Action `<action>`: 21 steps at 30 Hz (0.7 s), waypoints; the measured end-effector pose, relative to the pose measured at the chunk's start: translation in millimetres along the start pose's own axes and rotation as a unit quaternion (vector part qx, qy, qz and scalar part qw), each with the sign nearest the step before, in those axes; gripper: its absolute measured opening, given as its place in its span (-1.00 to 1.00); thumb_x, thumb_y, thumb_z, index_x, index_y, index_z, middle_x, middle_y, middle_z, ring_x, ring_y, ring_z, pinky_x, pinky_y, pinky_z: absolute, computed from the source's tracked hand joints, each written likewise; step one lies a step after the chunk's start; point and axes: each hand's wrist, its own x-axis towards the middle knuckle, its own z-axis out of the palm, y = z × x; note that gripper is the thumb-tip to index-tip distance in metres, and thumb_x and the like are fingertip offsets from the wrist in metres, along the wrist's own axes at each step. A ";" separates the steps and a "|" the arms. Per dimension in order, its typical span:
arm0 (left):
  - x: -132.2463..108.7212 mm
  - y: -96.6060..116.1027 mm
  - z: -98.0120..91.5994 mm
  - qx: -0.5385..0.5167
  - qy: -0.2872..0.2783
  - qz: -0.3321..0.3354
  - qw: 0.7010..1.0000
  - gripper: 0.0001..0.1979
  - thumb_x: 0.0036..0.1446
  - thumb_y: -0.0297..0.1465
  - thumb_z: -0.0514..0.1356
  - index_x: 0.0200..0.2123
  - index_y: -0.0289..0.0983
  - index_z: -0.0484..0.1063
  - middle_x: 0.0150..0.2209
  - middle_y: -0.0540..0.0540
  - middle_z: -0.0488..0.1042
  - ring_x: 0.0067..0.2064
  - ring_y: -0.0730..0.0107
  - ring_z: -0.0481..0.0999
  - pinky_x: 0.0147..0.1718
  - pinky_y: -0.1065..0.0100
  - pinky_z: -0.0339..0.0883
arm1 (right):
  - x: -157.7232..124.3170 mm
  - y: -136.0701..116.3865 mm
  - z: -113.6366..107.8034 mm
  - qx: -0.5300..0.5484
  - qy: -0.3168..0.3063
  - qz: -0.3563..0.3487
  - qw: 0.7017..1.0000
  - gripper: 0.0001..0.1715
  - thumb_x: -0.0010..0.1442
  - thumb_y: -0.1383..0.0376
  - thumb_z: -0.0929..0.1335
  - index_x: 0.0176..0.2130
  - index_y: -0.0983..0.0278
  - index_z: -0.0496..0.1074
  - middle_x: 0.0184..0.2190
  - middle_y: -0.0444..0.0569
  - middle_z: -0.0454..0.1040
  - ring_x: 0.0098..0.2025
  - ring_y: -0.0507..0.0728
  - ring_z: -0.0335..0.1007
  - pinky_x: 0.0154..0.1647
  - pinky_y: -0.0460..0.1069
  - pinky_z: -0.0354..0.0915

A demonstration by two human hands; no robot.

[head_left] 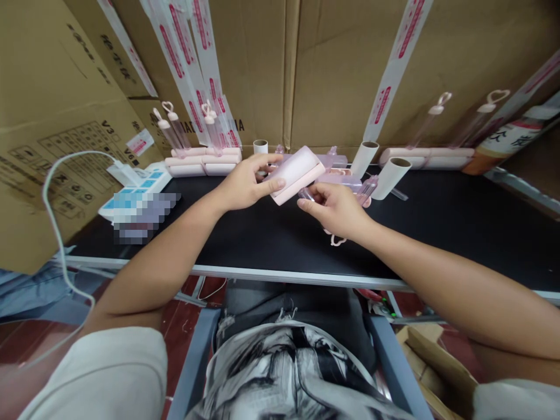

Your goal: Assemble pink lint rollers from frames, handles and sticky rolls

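My left hand (250, 184) grips a pale pink oblong case (294, 175), its thumb along the near side, and holds it tilted above the black table. Close to the case's lower right end, my right hand (339, 211) is closed round a clear tube (306, 193). A pink heart-shaped loop (338, 240) shows below that hand, seemingly the tube's cap; the fingers hide the part between. Behind both hands lie more pinkish translucent pieces (345, 182), partly covered. A clear pink-tinted pointed piece (368, 188) lies just beyond my right hand.
White cardboard tubes (391, 178) stand behind my right hand. Pink cases with upright capped tubes line the back left (203, 162) and back right (426, 158). A power strip (137, 185) with a white cable sits at left, a bottle (510, 140) at right. Large cartons (336, 70) wall the back.
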 end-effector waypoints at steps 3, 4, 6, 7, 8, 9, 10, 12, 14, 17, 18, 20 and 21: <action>-12.9 30.6 8.0 0.186 0.064 0.099 0.975 -0.51 0.29 -0.02 0.39 0.16 -0.14 0.64 0.11 -0.23 0.59 0.22 -0.16 0.53 0.29 -0.22 0.34 | 1.5 -1.9 0.4 0.122 -0.020 0.060 0.991 -0.58 0.18 0.00 0.53 -0.43 0.22 0.41 -0.60 -0.21 0.33 -0.56 0.01 0.15 -0.49 -0.03 0.05; -18.0 40.6 13.0 0.236 0.054 0.125 0.962 -0.63 0.32 -0.12 0.37 0.11 -0.12 0.66 0.03 -0.21 0.59 0.16 -0.15 0.54 0.26 -0.25 0.32 | 1.0 -3.7 0.8 0.177 -0.037 0.086 0.980 -0.52 0.16 -0.05 0.55 -0.43 0.22 0.41 -0.63 -0.22 0.31 -0.60 0.00 0.12 -0.54 -0.04 0.04; -26.9 55.3 25.2 0.313 0.038 0.158 0.936 -0.78 0.37 -0.28 0.31 0.03 -0.12 0.67 -0.08 -0.20 0.58 0.09 -0.12 0.52 0.18 -0.25 0.30 | -1.0 -8.4 1.3 0.274 -0.077 0.132 0.950 -0.43 0.15 -0.13 0.58 -0.46 0.20 0.39 -0.69 -0.23 0.26 -0.67 -0.01 0.09 -0.63 -0.05 0.01; -29.8 59.2 31.4 0.340 0.031 0.165 0.925 -0.80 0.38 -0.34 0.29 0.00 -0.14 0.67 -0.10 -0.21 0.57 0.08 -0.12 0.51 0.16 -0.24 0.29 | -2.2 -10.9 1.3 0.308 -0.094 0.149 0.935 -0.42 0.16 -0.14 0.58 -0.47 0.20 0.38 -0.71 -0.22 0.25 -0.69 0.00 0.10 -0.66 -0.05 0.03; -31.5 60.7 36.8 0.358 0.028 0.166 0.918 -0.82 0.39 -0.38 0.26 -0.03 -0.16 0.67 -0.12 -0.22 0.57 0.07 -0.12 0.49 0.14 -0.22 0.29 | -3.4 -12.9 1.1 0.331 -0.106 0.161 0.924 -0.43 0.19 -0.12 0.56 -0.48 0.20 0.39 -0.70 -0.20 0.27 -0.69 0.02 0.13 -0.67 -0.04 0.07; -32.0 60.2 41.0 0.367 0.026 0.164 0.915 -0.82 0.40 -0.40 0.24 -0.06 -0.17 0.66 -0.14 -0.22 0.56 0.07 -0.12 0.48 0.14 -0.22 0.28 | -4.5 -14.3 0.8 0.344 -0.116 0.169 0.916 -0.46 0.22 -0.09 0.54 -0.49 0.21 0.41 -0.69 -0.16 0.32 -0.69 0.04 0.19 -0.68 -0.03 0.13; -31.6 58.2 43.8 0.367 0.025 0.159 0.916 -0.83 0.42 -0.40 0.23 -0.08 -0.18 0.66 -0.15 -0.22 0.56 0.08 -0.11 0.48 0.15 -0.22 0.27 | -5.5 -14.9 0.4 0.349 -0.124 0.174 0.912 -0.49 0.24 -0.07 0.53 -0.48 0.22 0.45 -0.66 -0.12 0.37 -0.67 0.07 0.26 -0.67 -0.02 0.19; -29.1 52.6 45.5 0.345 0.028 0.149 0.926 -0.82 0.46 -0.37 0.21 -0.11 -0.17 0.65 -0.18 -0.19 0.55 0.08 -0.11 0.48 0.17 -0.24 0.26 | -7.0 -13.6 0.5 0.353 -0.134 0.179 0.908 -0.47 0.25 -0.11 0.50 -0.45 0.25 0.52 -0.61 -0.05 0.46 -0.64 0.10 0.36 -0.66 0.00 0.28; -26.4 48.8 44.5 0.316 0.029 0.148 0.937 -0.82 0.47 -0.32 0.21 -0.10 -0.15 0.65 -0.17 -0.18 0.56 0.09 -0.11 0.49 0.20 -0.25 0.25 | -8.0 -10.4 2.2 0.364 -0.141 0.166 0.906 -0.36 0.24 -0.24 0.50 -0.43 0.27 0.55 -0.56 0.00 0.52 -0.62 0.10 0.39 -0.64 0.00 0.32; -23.6 49.9 43.3 0.305 0.020 0.156 0.939 -0.83 0.44 -0.29 0.24 -0.06 -0.15 0.64 -0.11 -0.20 0.61 0.09 -0.11 0.52 0.18 -0.24 0.27 | -8.7 -6.9 6.3 0.388 -0.148 0.135 0.900 -0.13 0.18 -0.48 0.43 -0.43 0.26 0.54 -0.53 0.01 0.55 -0.62 0.08 0.37 -0.63 -0.01 0.35; -22.5 50.7 42.7 0.305 0.019 0.154 0.940 -0.83 0.43 -0.28 0.25 -0.06 -0.17 0.64 -0.10 -0.21 0.63 0.08 -0.10 0.53 0.17 -0.23 0.28 | -8.6 -6.9 7.2 0.393 -0.153 0.129 0.897 -0.08 0.16 -0.54 0.39 -0.41 0.25 0.54 -0.52 0.01 0.55 -0.62 0.07 0.36 -0.63 -0.01 0.36; -18.9 48.3 37.8 0.291 0.026 0.129 0.947 -0.83 0.38 -0.26 0.29 -0.10 -0.21 0.63 -0.11 -0.21 0.64 0.04 -0.08 0.55 0.14 -0.18 0.30 | -8.2 -8.6 7.1 0.401 -0.156 0.126 0.894 0.00 0.11 -0.62 0.35 -0.33 0.24 0.57 -0.49 0.00 0.56 -0.61 0.07 0.37 -0.63 -0.01 0.36; -16.0 43.4 32.0 0.275 0.037 0.105 0.955 -0.81 0.35 -0.24 0.32 -0.11 -0.23 0.62 -0.13 -0.20 0.64 0.02 -0.06 0.57 0.12 -0.15 0.33 | -8.0 -10.1 6.0 0.403 -0.154 0.124 0.894 0.02 0.10 -0.63 0.35 -0.28 0.25 0.59 -0.47 -0.01 0.57 -0.61 0.07 0.37 -0.62 -0.01 0.37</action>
